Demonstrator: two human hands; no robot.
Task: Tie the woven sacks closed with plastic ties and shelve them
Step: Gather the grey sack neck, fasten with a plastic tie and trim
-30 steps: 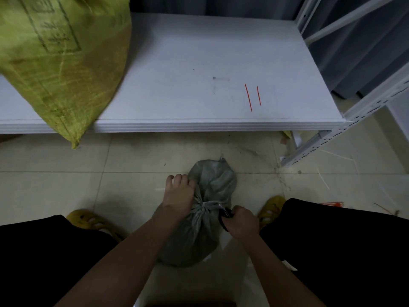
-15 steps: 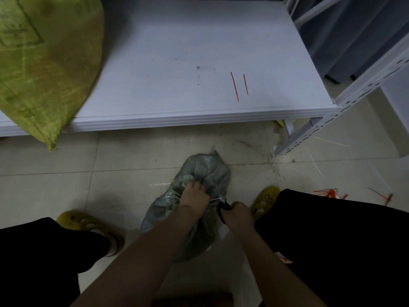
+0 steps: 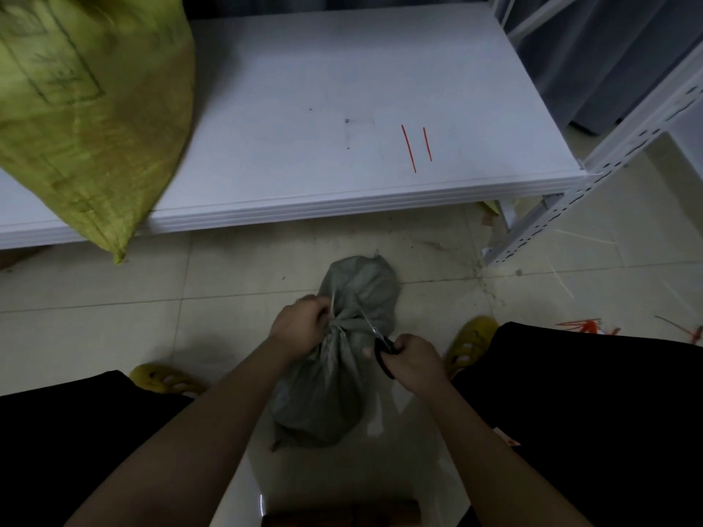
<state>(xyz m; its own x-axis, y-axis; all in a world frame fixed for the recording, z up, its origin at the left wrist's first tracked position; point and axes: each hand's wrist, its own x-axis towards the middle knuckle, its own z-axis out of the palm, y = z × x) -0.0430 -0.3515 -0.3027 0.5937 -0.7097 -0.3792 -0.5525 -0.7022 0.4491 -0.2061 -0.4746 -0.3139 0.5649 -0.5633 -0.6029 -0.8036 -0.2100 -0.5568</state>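
Snipping so close risks nicking fabric: in the head view the right hand [image 3: 412, 361] grips scissors [image 3: 380, 342] at the grey sack's [image 3: 334, 374] tied neck on the floor; the left hand [image 3: 298, 327] pinches the tie's tail [image 3: 332, 303].

Grey sack [image 3: 342, 374], yellow-green printed sack [image 3: 87, 119], two red ties [image 3: 416, 148], white shelf [image 3: 304, 89].
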